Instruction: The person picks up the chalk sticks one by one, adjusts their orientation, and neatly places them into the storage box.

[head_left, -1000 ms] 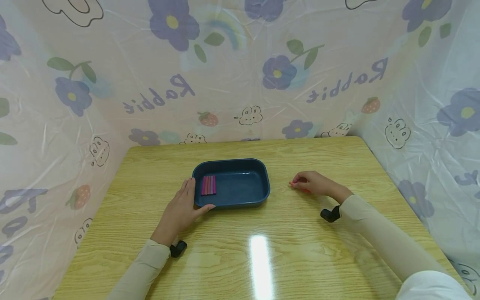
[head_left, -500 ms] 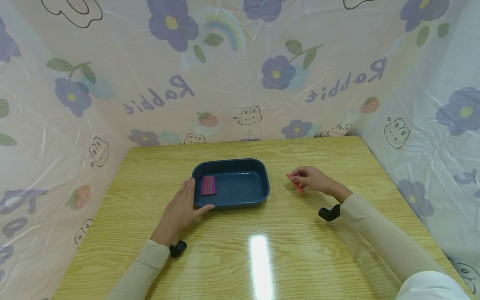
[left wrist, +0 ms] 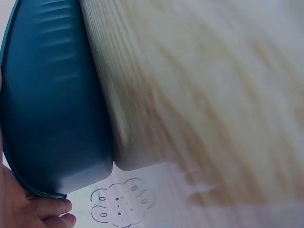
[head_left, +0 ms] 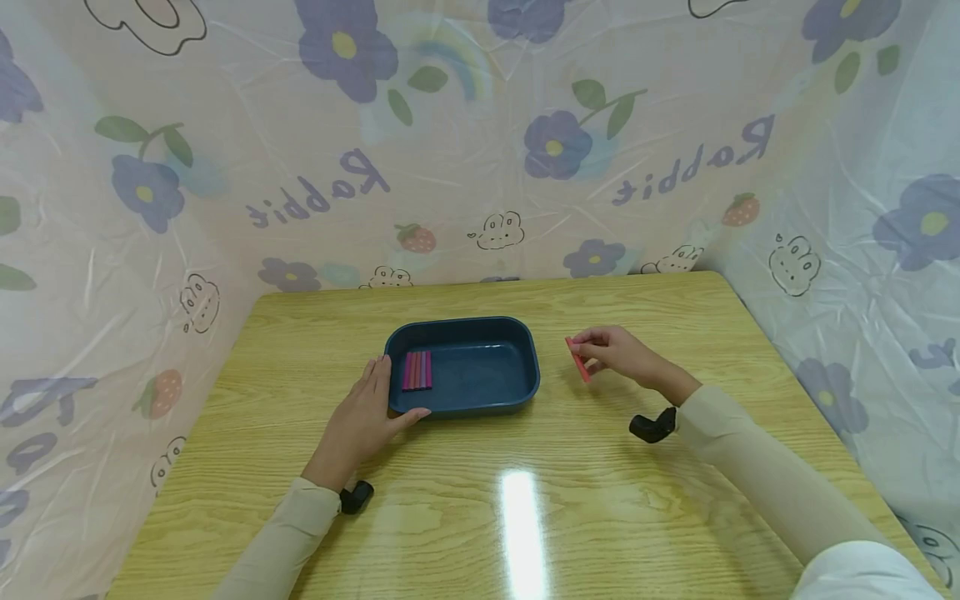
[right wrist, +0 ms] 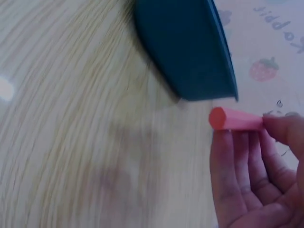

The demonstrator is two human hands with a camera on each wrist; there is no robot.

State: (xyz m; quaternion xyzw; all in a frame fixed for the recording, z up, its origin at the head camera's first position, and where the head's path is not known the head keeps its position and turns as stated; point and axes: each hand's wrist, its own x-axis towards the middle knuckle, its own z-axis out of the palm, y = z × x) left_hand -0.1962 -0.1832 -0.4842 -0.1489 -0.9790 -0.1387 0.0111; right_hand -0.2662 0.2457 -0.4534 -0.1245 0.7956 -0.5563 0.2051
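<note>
My right hand pinches a short coral-pink stick above the table, to the right of a dark blue tray. In the right wrist view, the stick has a flat end and lies between the thumb and the fingertips. Several pink and purple sticks lie side by side inside the tray, at its left end. Against the tray's left side rests my left hand, its fingers straight along the rim and its thumb at the front edge.
The wood-grain table carries the tray near its middle. Behind it and at both sides hangs a printed curtain with flowers and rabbits. A black wrist camera sits beneath the right wrist, another black camera beneath the left.
My right hand has lifted the coral-pink stick off the table and moved it slightly left toward the tray, tilting it more upright. The left hand and the tray have stayed still.
</note>
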